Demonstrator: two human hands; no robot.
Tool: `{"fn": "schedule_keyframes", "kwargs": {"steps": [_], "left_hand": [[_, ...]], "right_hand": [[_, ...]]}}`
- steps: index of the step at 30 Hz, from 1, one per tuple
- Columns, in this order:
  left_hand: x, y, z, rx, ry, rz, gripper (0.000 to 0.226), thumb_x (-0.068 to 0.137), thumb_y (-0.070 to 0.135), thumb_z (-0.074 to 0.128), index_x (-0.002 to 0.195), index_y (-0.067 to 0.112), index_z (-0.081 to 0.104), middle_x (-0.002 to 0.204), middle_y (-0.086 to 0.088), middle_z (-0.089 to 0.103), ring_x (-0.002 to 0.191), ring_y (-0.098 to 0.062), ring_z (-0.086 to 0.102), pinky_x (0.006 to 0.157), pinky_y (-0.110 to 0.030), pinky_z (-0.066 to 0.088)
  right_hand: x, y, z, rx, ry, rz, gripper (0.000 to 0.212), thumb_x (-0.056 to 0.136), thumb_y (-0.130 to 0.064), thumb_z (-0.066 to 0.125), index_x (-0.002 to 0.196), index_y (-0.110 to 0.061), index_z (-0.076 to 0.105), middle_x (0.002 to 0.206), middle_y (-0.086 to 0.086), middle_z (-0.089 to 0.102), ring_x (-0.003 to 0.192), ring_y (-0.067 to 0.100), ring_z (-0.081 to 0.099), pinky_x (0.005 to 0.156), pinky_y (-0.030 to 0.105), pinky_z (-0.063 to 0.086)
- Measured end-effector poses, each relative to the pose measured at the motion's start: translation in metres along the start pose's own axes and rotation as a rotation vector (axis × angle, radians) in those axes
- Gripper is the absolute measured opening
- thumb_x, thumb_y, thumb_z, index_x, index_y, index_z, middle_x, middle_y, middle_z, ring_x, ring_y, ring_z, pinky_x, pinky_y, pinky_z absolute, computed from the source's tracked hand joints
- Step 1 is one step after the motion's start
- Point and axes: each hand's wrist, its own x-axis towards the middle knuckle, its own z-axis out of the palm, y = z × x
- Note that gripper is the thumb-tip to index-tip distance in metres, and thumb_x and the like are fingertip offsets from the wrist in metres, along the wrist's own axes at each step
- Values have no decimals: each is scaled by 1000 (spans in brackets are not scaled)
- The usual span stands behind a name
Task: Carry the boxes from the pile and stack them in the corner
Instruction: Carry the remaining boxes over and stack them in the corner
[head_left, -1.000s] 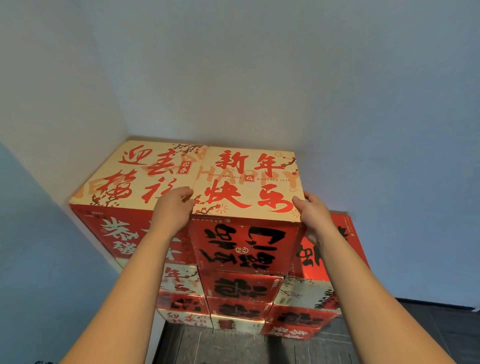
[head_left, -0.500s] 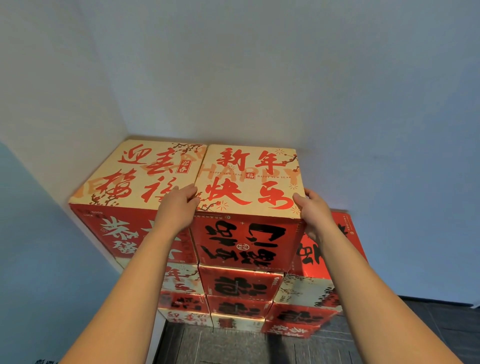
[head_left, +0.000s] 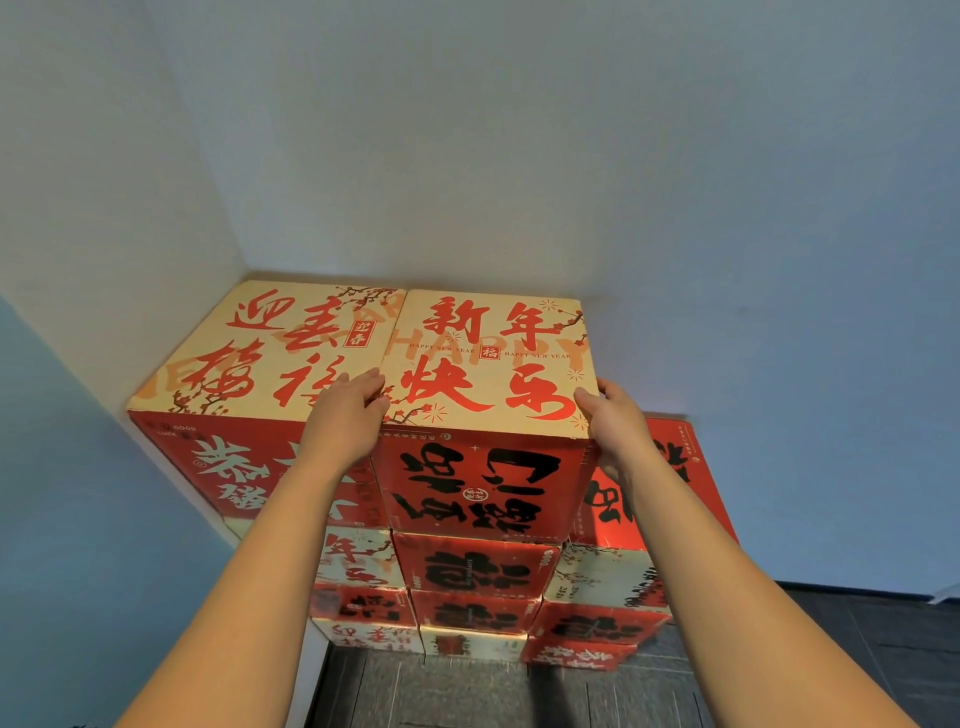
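1. Box (head_left: 488, 364), top of the middle column in the corner stack: cream lid w/ red characters, red front w/ black characters. Sits level, pushed back near the rear wall (head_left: 571, 156).
2. Left hand (head_left: 345, 415) at the box's 8 o'clock corner; fingers (head_left: 371, 387) lie over the seam w/ the neighbour box (head_left: 270, 348), touching both lids. Grip: partly curled, pressed against the box's left edge, not wrapped round it.
3. Right hand (head_left: 615, 423) at the box's 4 o'clock corner; thumb on the lid edge, palm against the right side. Grip: spread and pressed flat on the box side. The two hands squeeze the box btwn them.
4. Neighbour box at 9 o'clock of the held one, same height, flush side to side, set against the left wall (head_left: 104, 208).
5. Lower red box (head_left: 670, 483) at 3–4 o'clock, top one tier down, partly hidden behind the right forearm.
6. Stacked boxes (head_left: 478, 571) below, approx. three columns, red and cream faces, reaching the dark tiled floor (head_left: 467, 691) at 6 o'clock.
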Motion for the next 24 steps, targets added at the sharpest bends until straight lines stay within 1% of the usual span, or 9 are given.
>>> {"fn": "schedule_keyframes", "kwargs": {"steps": [8, 11, 13, 14, 16, 18, 21, 22, 24], "left_hand": [[2, 10, -1, 53, -25, -15, 45, 104, 23, 51, 148, 12, 51, 163, -3, 35, 154, -29, 21, 125, -50, 17], [-5, 25, 0, -9, 39, -10, 43, 103, 23, 53, 144, 10, 56, 159, -8, 43, 149, -28, 34, 122, -46, 27], [-12, 40, 1, -93, 92, -11, 41, 104, 22, 52, 143, 10, 57, 153, -8, 50, 135, -23, 50, 111, -38, 38], [-15, 49, 1, -145, 117, -19, 39, 104, 22, 51, 142, 10, 58, 149, -7, 54, 120, -15, 59, 101, -30, 45], [-18, 66, 4, -250, 147, -45, 35, 105, 21, 50, 136, 12, 62, 137, -3, 61, 87, 1, 60, 73, -13, 45], [-18, 81, 10, -376, 150, -52, 30, 105, 20, 50, 130, 14, 65, 130, -1, 66, 87, 0, 63, 62, -9, 45], [-22, 104, 15, -452, 119, -22, 28, 105, 21, 51, 126, 14, 68, 111, 6, 69, 92, -5, 67, 69, -16, 52], [-23, 112, 17, -470, 102, -4, 28, 105, 22, 51, 125, 15, 68, 109, 6, 70, 93, -6, 68, 73, -19, 53], [-25, 128, 20, -506, 62, 23, 26, 105, 22, 50, 122, 17, 68, 110, 4, 71, 96, -10, 69, 73, -21, 53]], "right_hand": [[2, -1, -1, -51, 1, -16, 48, 107, -22, 54, 153, -17, 42, 120, 7, 75, 97, 27, 78, 94, 58, 60], [-1, -6, -3, -127, -36, -14, 50, 107, -24, 53, 154, -17, 38, 122, 7, 73, 96, 25, 77, 85, 48, 64], [-3, -11, -5, -175, -65, -19, 51, 107, -24, 52, 154, -16, 34, 124, 7, 71, 93, 21, 75, 70, 37, 61], [-1, -12, -7, -208, -73, -28, 52, 107, -25, 52, 155, -16, 33, 123, 6, 70, 92, 19, 74, 66, 34, 59], [0, -14, -12, -256, -83, -46, 55, 106, -29, 53, 155, -16, 33, 121, 3, 71, 92, 18, 75, 69, 36, 61], [3, -16, -17, -252, -92, -48, 59, 105, -33, 55, 157, -16, 33, 118, 0, 72, 92, 17, 75, 78, 42, 64], [4, -20, -26, -295, -79, -56, 63, 106, -34, 53, 161, -14, 29, 116, -1, 64, 81, 8, 65, 62, 30, 51], [5, -20, -29, -304, -70, -63, 64, 107, -35, 52, 162, -13, 28, 120, 0, 61, 83, 7, 63, 64, 28, 48], [7, -22, -36, -314, -49, -79, 63, 107, -37, 52, 161, -13, 30, 141, 7, 59, 103, 15, 62, 82, 32, 48]]}}
